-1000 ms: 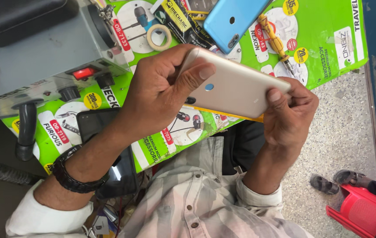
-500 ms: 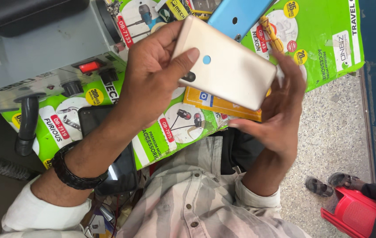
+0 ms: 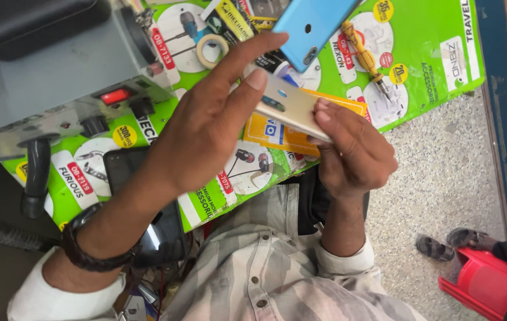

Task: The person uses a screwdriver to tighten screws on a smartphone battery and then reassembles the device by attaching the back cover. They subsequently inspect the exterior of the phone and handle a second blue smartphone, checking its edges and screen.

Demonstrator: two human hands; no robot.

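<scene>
Moved: gold phone (image 3: 292,107) now tilting edge-on, lower than before.
Right hand (image 3: 354,151): pinching phone's lower end.
Left hand (image 3: 206,128): fingers spread, fingertips touching phone.

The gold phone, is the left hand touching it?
Touching. In the head view, the left hand lays its fingertips on the back of the gold phone, with no gap showing. The right hand grips the phone's lower edge.

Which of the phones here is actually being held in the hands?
The gold phone, gripped by the right hand and touched by the left hand. The blue phone lies untouched on the green mat.
</scene>
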